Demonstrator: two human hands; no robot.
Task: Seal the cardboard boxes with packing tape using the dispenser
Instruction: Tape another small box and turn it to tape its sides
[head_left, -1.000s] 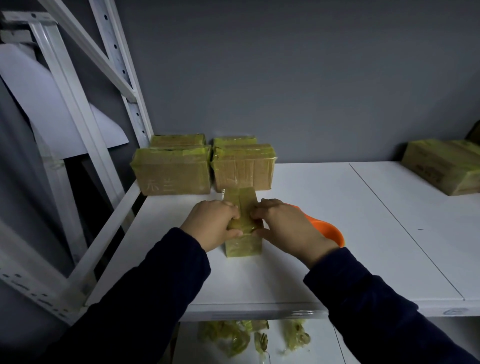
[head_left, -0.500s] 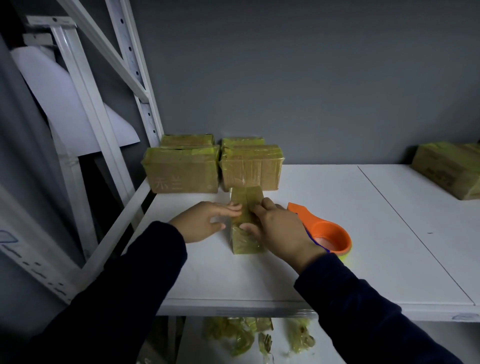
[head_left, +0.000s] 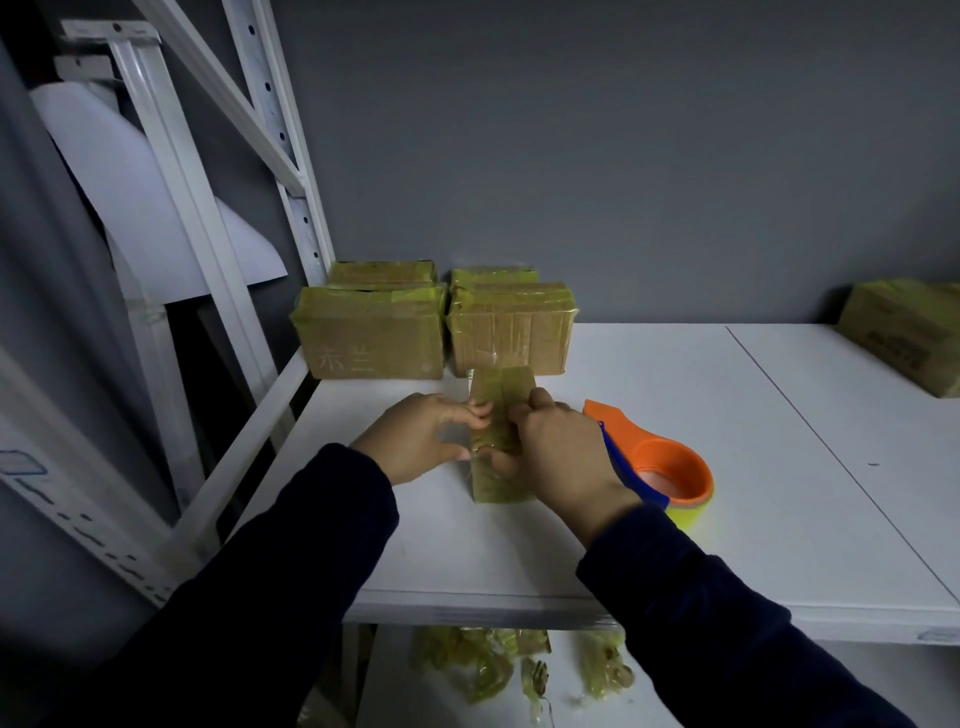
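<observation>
Both hands are on the small box (head_left: 503, 387), which stands toward the front-left part of the shelf (head_left: 779, 493), just in front of two taped boxes (head_left: 371, 332) lined along the back edge. In the head view, the left hand (head_left: 421, 439) has a loosely curled grip, with its fingertips (head_left: 480, 410) on the box's top left edge and the thumb low on its side. The right hand (head_left: 561, 452) has a closer grip, fingers bent over the top and thumb pressed on the near end. Neither holds the tape dispenser (head_left: 670, 467), which lies on the shelf just beside the right wrist. The step looks like smoothing tape down onto the box, which already shines with yellowish film. To do it well, brace the light box with the left hand so it cannot slide. Run the right thumb from the middle seam outward, pressing out bubbles and folding loose ends flat round the corners. Whether any flap under the hands is unsealed cannot be told. The dispenser looks close enough to reach with one hand staying on the box.
</observation>
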